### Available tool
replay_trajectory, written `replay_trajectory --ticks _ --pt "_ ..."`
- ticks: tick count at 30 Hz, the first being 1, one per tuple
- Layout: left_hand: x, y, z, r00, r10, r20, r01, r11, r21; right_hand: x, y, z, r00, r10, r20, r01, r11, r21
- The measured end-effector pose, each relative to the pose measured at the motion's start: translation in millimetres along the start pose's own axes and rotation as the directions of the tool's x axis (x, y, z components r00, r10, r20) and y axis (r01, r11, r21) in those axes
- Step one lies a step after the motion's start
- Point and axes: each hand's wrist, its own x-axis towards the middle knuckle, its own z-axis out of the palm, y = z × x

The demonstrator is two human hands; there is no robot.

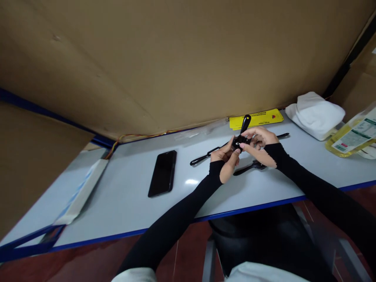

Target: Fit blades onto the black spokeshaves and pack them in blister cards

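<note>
A black multi-armed object (241, 138), like a small drone frame with long thin arms, is held just above the pale table (132, 203). My left hand (226, 160) pinches its centre from the left. My right hand (260, 141) grips the same centre from the right, fingers curled over it. One arm of the object points up toward the back wall, one reaches left across the table, one runs right past my right hand. Both forearms wear black sleeves.
A black phone (163, 172) lies face up left of my hands. A yellow label strip (255, 118) sits by the cardboard wall. At the right are a folded white cloth (315, 113) and a bottle of yellow liquid (354, 135). A flat white packet (80, 192) lies far left.
</note>
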Motion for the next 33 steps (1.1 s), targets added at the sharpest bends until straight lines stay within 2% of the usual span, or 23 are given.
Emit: replay_trajectory --ticks 4,7,10,15,19,24,28,33 --pt "2.0 2.6 -1.5 1.0 -0.021 0.008 0.021 0.999 -0.03 -3.1 -1.5 0.0 0.976 -0.178 0.128 0.179 0.984 0.007" --pt "5.9 5.5 -1.7 1.0 -0.022 -0.002 0.022 0.993 -0.114 -6.1 -2.6 0.8 0.956 -0.276 0.098 0.281 0.959 -0.036" --pt "7.6 6.9 -1.6 1.0 -0.027 -0.002 0.026 0.991 -0.128 -7.7 -2.4 2.5 0.964 -0.262 0.056 0.266 0.959 -0.094" --pt "4.9 6.1 -0.5 1.0 -0.026 -0.017 0.023 0.991 -0.132 -7.9 -0.6 4.3 0.961 -0.218 0.172 0.219 0.976 0.013" --pt "4.4 8.7 -0.7 0.999 -0.03 -0.012 0.029 0.992 -0.123 -9.0 -2.9 4.2 0.975 -0.207 0.086 0.207 0.978 0.006" --pt "4.1 11.6 -0.7 0.999 -0.03 -0.031 0.026 0.994 -0.109 -10.8 -5.0 2.9 0.952 -0.253 0.173 0.241 0.967 0.085" --pt "4.0 12.9 0.4 0.999 -0.043 -0.008 0.042 0.989 -0.143 -10.5 -5.6 1.7 0.972 -0.196 0.128 0.193 0.98 0.039" --pt "4.9 13.6 1.1 0.999 -0.036 -0.019 0.032 0.986 -0.165 -9.9 -5.7 0.4 0.965 -0.217 0.146 0.216 0.976 0.022"
